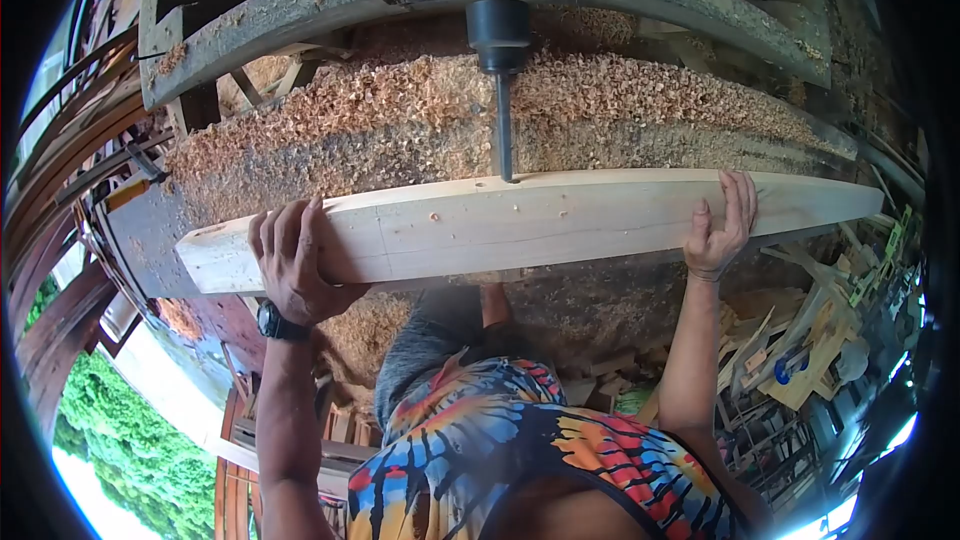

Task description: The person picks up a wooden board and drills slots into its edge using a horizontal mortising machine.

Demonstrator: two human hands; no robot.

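Note:
A long, pale wooden plank (520,225) lies across the work table in front of me, with pencil lines and a few wood chips on its face. My left hand (297,255), with a watch on the wrist, grips the plank near its left end, fingers over the far edge. Toward the right end, my right hand (722,225) holds the same plank, fingertips over the far edge and thumb on the face. Between them, a drill bit (504,125) in a dark chuck (499,30) reaches down to the plank's far edge, beside a small hole there.
Curled wood shavings (400,100) heap along the table behind the plank. A curved wooden beam (265,25) flanks the chuck on the left, and another beam (700,15) on the right. Wood offcuts (815,350) pile at the lower right; long boards (70,290) stand at left.

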